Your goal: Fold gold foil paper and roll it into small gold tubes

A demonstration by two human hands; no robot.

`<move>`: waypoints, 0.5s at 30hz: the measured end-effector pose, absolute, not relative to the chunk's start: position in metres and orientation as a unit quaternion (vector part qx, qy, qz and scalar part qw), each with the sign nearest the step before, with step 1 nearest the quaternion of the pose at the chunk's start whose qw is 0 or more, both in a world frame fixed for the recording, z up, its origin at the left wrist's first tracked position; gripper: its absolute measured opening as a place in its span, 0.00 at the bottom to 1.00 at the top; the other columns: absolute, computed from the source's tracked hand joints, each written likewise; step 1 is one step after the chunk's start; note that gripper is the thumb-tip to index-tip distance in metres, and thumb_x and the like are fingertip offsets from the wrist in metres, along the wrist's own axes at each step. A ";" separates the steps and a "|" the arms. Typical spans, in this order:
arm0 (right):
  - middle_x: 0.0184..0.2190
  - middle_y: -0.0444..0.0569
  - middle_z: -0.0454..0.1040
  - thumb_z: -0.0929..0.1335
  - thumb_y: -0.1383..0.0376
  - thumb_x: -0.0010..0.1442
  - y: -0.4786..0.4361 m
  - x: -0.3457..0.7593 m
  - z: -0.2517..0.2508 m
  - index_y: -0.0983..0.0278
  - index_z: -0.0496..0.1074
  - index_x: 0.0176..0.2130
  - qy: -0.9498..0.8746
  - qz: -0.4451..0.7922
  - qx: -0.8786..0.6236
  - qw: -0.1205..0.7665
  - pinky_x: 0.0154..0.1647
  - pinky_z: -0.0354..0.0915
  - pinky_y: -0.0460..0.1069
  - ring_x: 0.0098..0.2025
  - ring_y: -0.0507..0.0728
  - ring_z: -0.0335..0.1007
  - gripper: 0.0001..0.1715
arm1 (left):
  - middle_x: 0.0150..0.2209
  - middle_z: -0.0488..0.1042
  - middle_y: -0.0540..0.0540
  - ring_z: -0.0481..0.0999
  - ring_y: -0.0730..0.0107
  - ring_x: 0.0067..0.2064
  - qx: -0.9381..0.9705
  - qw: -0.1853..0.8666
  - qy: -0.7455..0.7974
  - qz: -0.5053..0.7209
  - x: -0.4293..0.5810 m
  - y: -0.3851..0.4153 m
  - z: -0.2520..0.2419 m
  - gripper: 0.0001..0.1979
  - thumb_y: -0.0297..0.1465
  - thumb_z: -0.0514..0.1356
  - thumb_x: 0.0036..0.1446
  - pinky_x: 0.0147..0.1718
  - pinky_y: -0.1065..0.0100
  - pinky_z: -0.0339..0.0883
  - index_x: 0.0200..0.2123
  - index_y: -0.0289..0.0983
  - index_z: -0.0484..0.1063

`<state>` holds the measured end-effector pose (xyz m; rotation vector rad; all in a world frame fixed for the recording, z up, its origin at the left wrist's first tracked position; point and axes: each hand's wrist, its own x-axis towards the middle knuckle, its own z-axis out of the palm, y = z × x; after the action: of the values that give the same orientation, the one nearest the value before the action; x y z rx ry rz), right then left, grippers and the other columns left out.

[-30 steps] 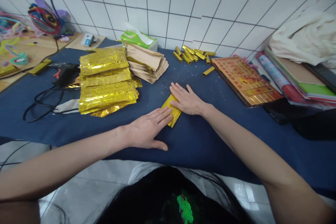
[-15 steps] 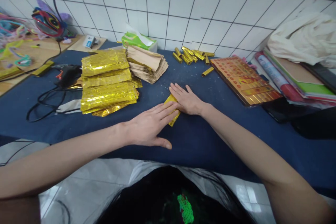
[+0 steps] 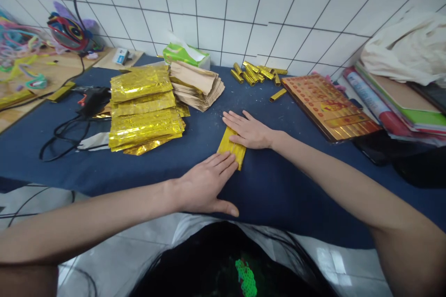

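Note:
A folded strip of gold foil paper (image 3: 231, 146) lies on the dark blue table cover (image 3: 278, 181) in front of me. My right hand (image 3: 249, 130) lies flat with its fingers stretched over the strip's far end. My left hand (image 3: 207, 183) rests flat on the cover, fingers extended, with the fingertips touching the strip's near end. Neither hand grips anything.
A stack of gold foil sheets (image 3: 142, 109) and a pile of brown paper (image 3: 197, 84) sit to the left. Several small gold rolls (image 3: 254, 73) lie at the back by the tiled wall. A gold and red printed stack (image 3: 329, 106), books (image 3: 390, 102) and a glue gun (image 3: 90, 97) flank the area.
My left hand has slid back toward me along the strip, uncovering more of the gold foil. The right hand stays pressed on the far end.

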<state>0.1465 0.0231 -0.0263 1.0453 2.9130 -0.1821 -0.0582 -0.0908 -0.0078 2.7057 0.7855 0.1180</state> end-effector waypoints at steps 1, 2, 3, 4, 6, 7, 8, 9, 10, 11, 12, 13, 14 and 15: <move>0.65 0.56 0.40 0.50 0.49 0.62 0.024 0.148 -0.026 0.68 0.43 0.63 0.942 -0.058 0.329 0.018 0.60 0.37 0.67 0.66 0.63 0.34 0.38 | 0.61 0.53 0.30 0.48 0.54 0.64 0.946 0.168 0.272 0.046 -0.057 -0.088 -0.007 0.47 0.58 0.47 0.49 0.60 0.58 0.45 0.59 0.25 0.52; 0.65 0.56 0.40 0.50 0.49 0.62 0.024 0.148 -0.027 0.68 0.43 0.63 0.945 -0.056 0.323 0.014 0.60 0.38 0.67 0.66 0.64 0.34 0.39 | 0.61 0.53 0.31 0.48 0.55 0.64 0.948 0.175 0.262 0.052 -0.056 -0.084 -0.007 0.46 0.57 0.48 0.50 0.60 0.59 0.46 0.59 0.25 0.52; 0.65 0.56 0.40 0.50 0.49 0.62 0.024 0.149 -0.027 0.68 0.43 0.63 0.946 -0.054 0.319 0.009 0.60 0.38 0.67 0.66 0.64 0.35 0.39 | 0.62 0.51 0.32 0.46 0.56 0.64 0.951 0.178 0.247 0.056 -0.056 -0.080 -0.008 0.46 0.56 0.49 0.49 0.60 0.60 0.46 0.60 0.26 0.50; 0.65 0.56 0.40 0.50 0.48 0.62 0.024 0.150 -0.027 0.68 0.43 0.63 0.947 -0.052 0.317 0.006 0.60 0.38 0.67 0.66 0.64 0.35 0.39 | 0.63 0.49 0.32 0.44 0.55 0.65 0.955 0.178 0.230 0.058 -0.056 -0.076 -0.010 0.47 0.56 0.50 0.49 0.60 0.59 0.45 0.61 0.26 0.48; 0.65 0.56 0.41 0.50 0.49 0.62 0.023 0.150 -0.027 0.68 0.43 0.63 0.948 -0.049 0.314 0.005 0.60 0.38 0.66 0.66 0.63 0.34 0.38 | 0.63 0.45 0.31 0.41 0.54 0.65 0.960 0.177 0.208 0.053 -0.057 -0.073 -0.015 0.49 0.56 0.52 0.48 0.61 0.56 0.41 0.62 0.26 0.45; 0.65 0.56 0.41 0.50 0.49 0.62 0.023 0.149 -0.027 0.68 0.43 0.63 0.949 -0.050 0.311 0.006 0.60 0.38 0.66 0.66 0.63 0.34 0.38 | 0.63 0.44 0.31 0.40 0.53 0.65 0.962 0.177 0.204 0.050 -0.058 -0.073 -0.018 0.49 0.56 0.52 0.48 0.61 0.56 0.40 0.62 0.26 0.44; 0.65 0.56 0.41 0.50 0.49 0.62 0.023 0.148 -0.026 0.68 0.43 0.63 0.951 -0.053 0.305 0.007 0.60 0.37 0.66 0.66 0.63 0.34 0.38 | 0.63 0.44 0.31 0.40 0.53 0.65 0.962 0.178 0.201 0.050 -0.058 -0.075 -0.019 0.49 0.56 0.52 0.48 0.61 0.55 0.40 0.62 0.26 0.44; 0.65 0.56 0.41 0.51 0.49 0.62 0.023 0.147 -0.025 0.68 0.43 0.63 0.953 -0.057 0.296 0.008 0.60 0.37 0.66 0.66 0.63 0.34 0.39 | 0.63 0.44 0.31 0.40 0.53 0.65 0.963 0.179 0.197 0.052 -0.059 -0.077 -0.020 0.49 0.56 0.52 0.48 0.61 0.55 0.40 0.62 0.26 0.44; 0.65 0.56 0.41 0.51 0.48 0.62 0.022 0.145 -0.024 0.68 0.43 0.63 0.957 -0.062 0.284 0.009 0.61 0.37 0.66 0.66 0.63 0.34 0.39 | 0.63 0.44 0.31 0.40 0.53 0.65 0.963 0.180 0.191 0.053 -0.059 -0.079 -0.021 0.48 0.56 0.51 0.49 0.61 0.55 0.40 0.62 0.26 0.44; 0.65 0.55 0.40 0.51 0.48 0.62 0.022 0.143 -0.024 0.68 0.43 0.64 0.960 -0.067 0.270 0.009 0.61 0.36 0.66 0.66 0.63 0.34 0.39 | 0.63 0.44 0.30 0.40 0.53 0.65 0.964 0.182 0.184 0.055 -0.059 -0.082 -0.021 0.48 0.55 0.51 0.49 0.61 0.55 0.40 0.62 0.26 0.44; 0.65 0.55 0.40 0.51 0.48 0.62 0.022 0.141 -0.023 0.68 0.42 0.64 0.964 -0.071 0.256 0.009 0.61 0.36 0.65 0.66 0.62 0.34 0.39 | 0.63 0.43 0.30 0.40 0.53 0.65 0.965 0.184 0.178 0.056 -0.059 -0.083 -0.021 0.48 0.56 0.51 0.49 0.61 0.56 0.41 0.62 0.26 0.44; 0.65 0.55 0.41 0.51 0.49 0.62 0.021 0.139 -0.022 0.68 0.42 0.64 0.967 -0.074 0.244 0.009 0.61 0.35 0.65 0.66 0.62 0.34 0.39 | 0.63 0.43 0.30 0.40 0.52 0.65 0.966 0.185 0.173 0.055 -0.059 -0.084 -0.020 0.49 0.56 0.50 0.49 0.61 0.56 0.41 0.62 0.25 0.43; 0.65 0.55 0.41 0.52 0.49 0.62 0.020 0.138 -0.022 0.68 0.42 0.64 0.969 -0.076 0.233 0.009 0.61 0.35 0.65 0.66 0.62 0.34 0.39 | 0.63 0.42 0.29 0.39 0.52 0.65 0.966 0.187 0.170 0.053 -0.058 -0.084 -0.020 0.49 0.56 0.50 0.49 0.61 0.56 0.40 0.62 0.25 0.43; 0.65 0.56 0.41 0.52 0.49 0.62 0.020 0.136 -0.021 0.68 0.41 0.64 0.971 -0.078 0.226 0.009 0.61 0.35 0.65 0.66 0.62 0.34 0.39 | 0.63 0.41 0.29 0.38 0.52 0.65 0.966 0.189 0.168 0.050 -0.058 -0.084 -0.021 0.50 0.57 0.50 0.49 0.61 0.55 0.39 0.62 0.24 0.43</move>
<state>0.1364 0.0200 -0.0215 0.7071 3.0332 -0.2444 -0.0581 -0.0837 -0.0208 2.7161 0.4736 0.1406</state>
